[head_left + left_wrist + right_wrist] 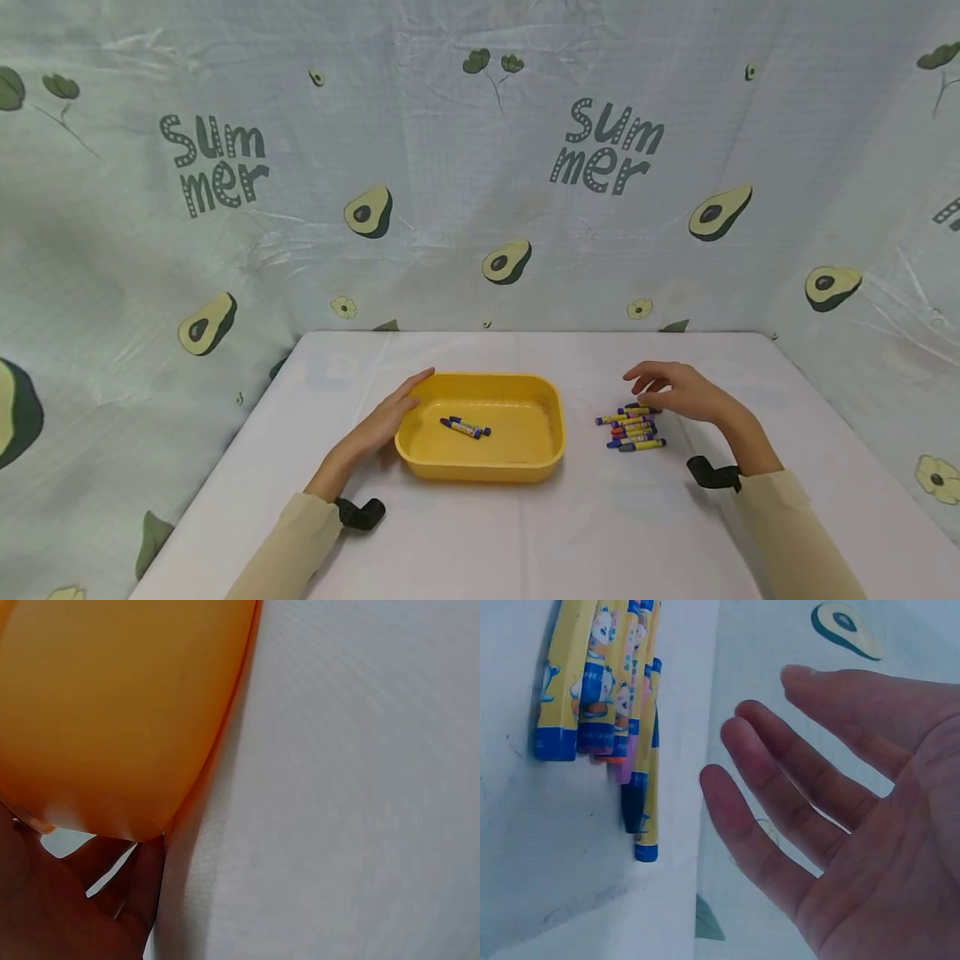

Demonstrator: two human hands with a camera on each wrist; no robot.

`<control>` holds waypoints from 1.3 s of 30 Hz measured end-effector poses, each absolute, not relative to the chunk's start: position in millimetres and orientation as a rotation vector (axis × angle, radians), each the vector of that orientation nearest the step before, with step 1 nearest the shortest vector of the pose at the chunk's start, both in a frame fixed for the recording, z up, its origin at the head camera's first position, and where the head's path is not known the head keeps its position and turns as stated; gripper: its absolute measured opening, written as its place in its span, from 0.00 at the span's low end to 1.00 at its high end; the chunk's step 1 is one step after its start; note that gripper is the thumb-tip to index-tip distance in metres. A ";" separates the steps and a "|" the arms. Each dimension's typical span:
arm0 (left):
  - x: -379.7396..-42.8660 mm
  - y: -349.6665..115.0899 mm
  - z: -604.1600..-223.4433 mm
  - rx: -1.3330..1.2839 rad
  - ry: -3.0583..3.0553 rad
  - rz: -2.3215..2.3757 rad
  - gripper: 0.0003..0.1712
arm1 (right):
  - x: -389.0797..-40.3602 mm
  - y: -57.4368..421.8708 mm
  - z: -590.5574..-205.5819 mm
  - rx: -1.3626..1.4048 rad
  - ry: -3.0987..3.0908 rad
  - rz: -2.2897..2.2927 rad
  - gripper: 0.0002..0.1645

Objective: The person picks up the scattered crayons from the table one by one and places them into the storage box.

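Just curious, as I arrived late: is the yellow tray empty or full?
Neither: the yellow tray holds at least two crayons; most of its floor shows bare.

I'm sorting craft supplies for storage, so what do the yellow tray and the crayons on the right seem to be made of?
The yellow tray looks like smooth, slightly glossy plastic: one even color, rounded corners, soft highlights. The crayons have colored tips, so perhaps wax, in yellow wrappers, probably paper, printed with cartoon figures and blue bands. The wrappers' finish is hard to judge.
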State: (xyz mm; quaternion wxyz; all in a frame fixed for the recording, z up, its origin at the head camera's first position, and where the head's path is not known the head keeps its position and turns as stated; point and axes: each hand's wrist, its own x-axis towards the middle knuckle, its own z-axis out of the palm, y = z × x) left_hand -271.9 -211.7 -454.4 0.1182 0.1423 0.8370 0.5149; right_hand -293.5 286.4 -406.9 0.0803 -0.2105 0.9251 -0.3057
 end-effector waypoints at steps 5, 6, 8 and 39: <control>-272.9 -212.2 -455.1 0.430 2.448 1.511 0.33 | -300.2 291.2 -415.5 -0.640 2.860 -0.907 0.19; -273.2 -212.4 -454.9 0.431 2.451 1.506 0.33 | -301.8 292.3 -418.1 -0.641 2.879 -0.902 0.18; -273.1 -212.9 -455.0 0.431 2.449 1.506 0.33 | -303.7 293.5 -421.9 -0.643 2.907 -0.899 0.17; -274.4 -211.4 -455.7 0.429 2.439 1.510 0.33 | -309.1 294.9 -444.5 -0.545 2.892 -0.792 0.15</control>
